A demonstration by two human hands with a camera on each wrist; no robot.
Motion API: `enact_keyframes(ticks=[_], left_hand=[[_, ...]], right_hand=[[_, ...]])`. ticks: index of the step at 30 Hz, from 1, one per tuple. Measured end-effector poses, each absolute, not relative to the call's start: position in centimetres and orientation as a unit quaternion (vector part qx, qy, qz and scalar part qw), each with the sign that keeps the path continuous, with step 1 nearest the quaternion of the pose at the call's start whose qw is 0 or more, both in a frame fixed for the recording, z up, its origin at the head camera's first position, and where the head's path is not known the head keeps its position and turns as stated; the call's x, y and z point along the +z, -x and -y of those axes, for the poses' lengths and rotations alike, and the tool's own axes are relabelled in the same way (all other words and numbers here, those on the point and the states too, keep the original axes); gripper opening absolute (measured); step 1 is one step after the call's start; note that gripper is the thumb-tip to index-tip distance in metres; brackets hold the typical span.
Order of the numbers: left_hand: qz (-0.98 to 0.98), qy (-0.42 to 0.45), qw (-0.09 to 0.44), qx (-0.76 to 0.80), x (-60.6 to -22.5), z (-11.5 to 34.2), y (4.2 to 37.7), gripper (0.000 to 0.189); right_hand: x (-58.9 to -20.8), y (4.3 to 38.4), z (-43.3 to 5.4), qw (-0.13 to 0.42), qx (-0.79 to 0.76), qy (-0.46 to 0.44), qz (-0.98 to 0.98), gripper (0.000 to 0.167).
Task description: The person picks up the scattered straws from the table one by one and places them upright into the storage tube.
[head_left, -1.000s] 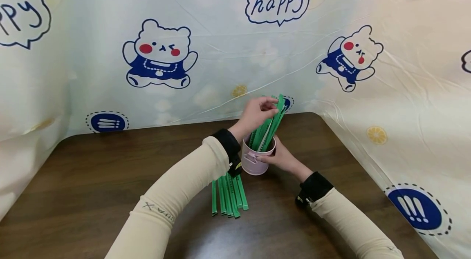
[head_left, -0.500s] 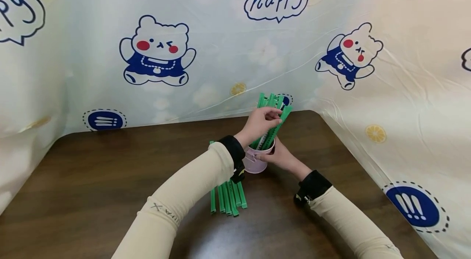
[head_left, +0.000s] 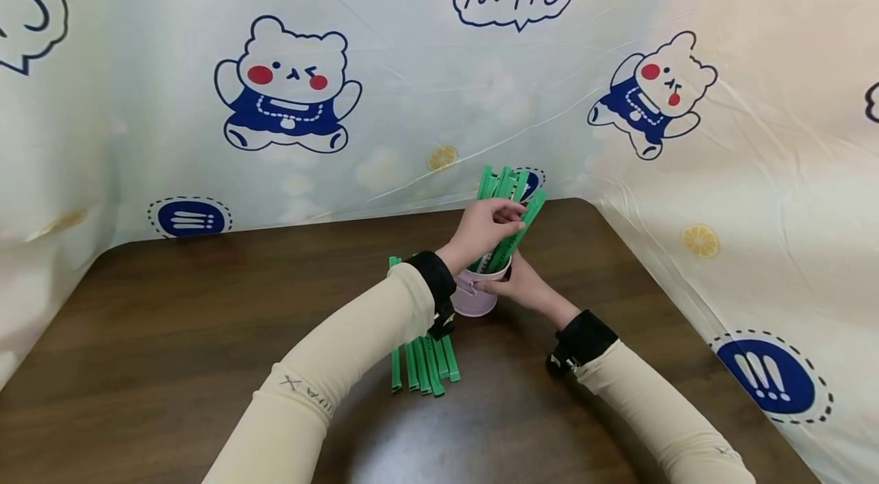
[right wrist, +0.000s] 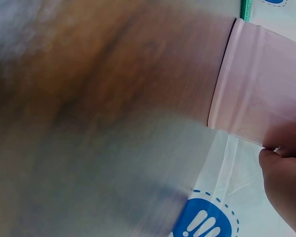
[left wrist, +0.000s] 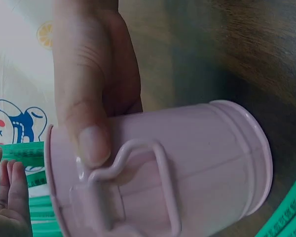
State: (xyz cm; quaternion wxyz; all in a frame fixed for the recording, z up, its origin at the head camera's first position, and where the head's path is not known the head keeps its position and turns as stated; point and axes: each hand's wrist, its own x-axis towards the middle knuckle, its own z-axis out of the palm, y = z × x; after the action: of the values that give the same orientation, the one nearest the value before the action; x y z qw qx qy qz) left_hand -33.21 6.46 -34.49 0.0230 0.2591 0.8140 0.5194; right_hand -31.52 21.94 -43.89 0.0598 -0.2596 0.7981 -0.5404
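Note:
In the head view a small pink bucket stands upright on the table, packed with long narrow green sticks that bear dark print. My right hand grips its right side, the thumb beside the wire handle in the left wrist view. Above the rim my left hand pinches a green stick that leans to the right of the others. Its fingers show at the left edge of the left wrist view. The bottoms of the sticks are hidden inside the bucket.
Several more green sticks lie side by side under my left forearm, partly covered by it. The brown wooden table meets a printed cloth backdrop behind the bucket and along the right side.
My left hand has moved slightly right and down beside the bundle, and the pinched stick now tilts further right and sits lower. My right hand keeps its hold on the bucket.

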Motion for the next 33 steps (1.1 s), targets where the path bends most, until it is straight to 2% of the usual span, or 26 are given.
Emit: enact_keyframes(ticks=[6,14,24,29,33], left_hand=[[-0.822,-0.253,0.015,0.511,-32.6,-4.4,33.6,0.032],[-0.843,-0.202,-0.027,0.497,-30.1,1.5,34.8,0.031],[-0.868,-0.104,0.021,0.486,-34.1,7.4,35.4,0.035],[-0.890,-0.057,0.089,0.443,-37.1,8.4,35.1,0.041],[-0.903,-0.042,0.108,0.414,-39.1,8.5,35.0,0.038]], right_hand=[[-44.2,31.4,-21.8,0.061,-0.546,0.252,-0.797,0.082],[-43.8,31.4,-21.7,0.059,-0.533,0.230,-0.812,0.090],[-43.6,31.0,-21.6,0.051,-0.522,0.213,-0.824,0.090],[-43.6,31.0,-21.5,0.052,-0.518,0.212,-0.827,0.092],[-43.7,31.0,-21.7,0.055,-0.519,0.213,-0.826,0.091]])
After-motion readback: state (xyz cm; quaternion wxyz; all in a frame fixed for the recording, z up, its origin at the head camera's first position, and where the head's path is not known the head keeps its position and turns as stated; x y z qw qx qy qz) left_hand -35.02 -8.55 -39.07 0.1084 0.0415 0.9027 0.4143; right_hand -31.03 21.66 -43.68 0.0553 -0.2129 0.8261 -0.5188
